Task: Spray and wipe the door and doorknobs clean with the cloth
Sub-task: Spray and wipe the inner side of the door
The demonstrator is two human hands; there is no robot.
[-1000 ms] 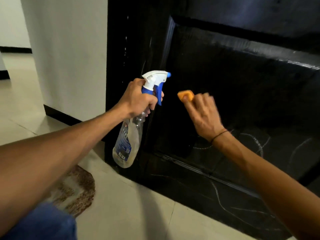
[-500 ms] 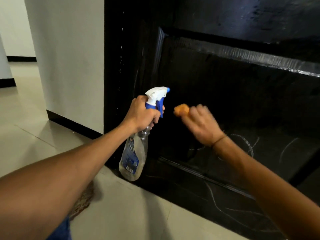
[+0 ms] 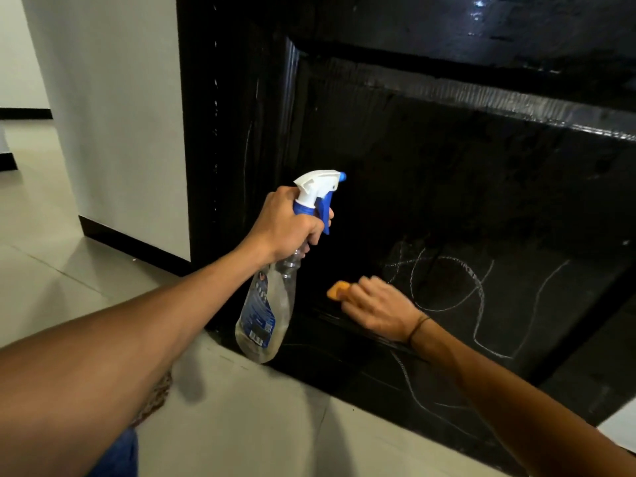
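The left hand (image 3: 287, 223) grips the spray bottle (image 3: 266, 306), nozzle aimed at the black door (image 3: 447, 187). The right hand (image 3: 382, 309), its grip closed on the orange cloth (image 3: 338, 290), presses the lower panel; chalk scribbles (image 3: 451, 284) lie just at its three o'clock, nearer this hand.

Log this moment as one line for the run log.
left hand: holds spray bottle, nozzle toward door | right hand: presses orange cloth on lower panel | chalk marks: remain

A white wall (image 3: 113, 98) with black skirting (image 3: 130, 241) meets pale floor tiles (image 3: 241, 425).
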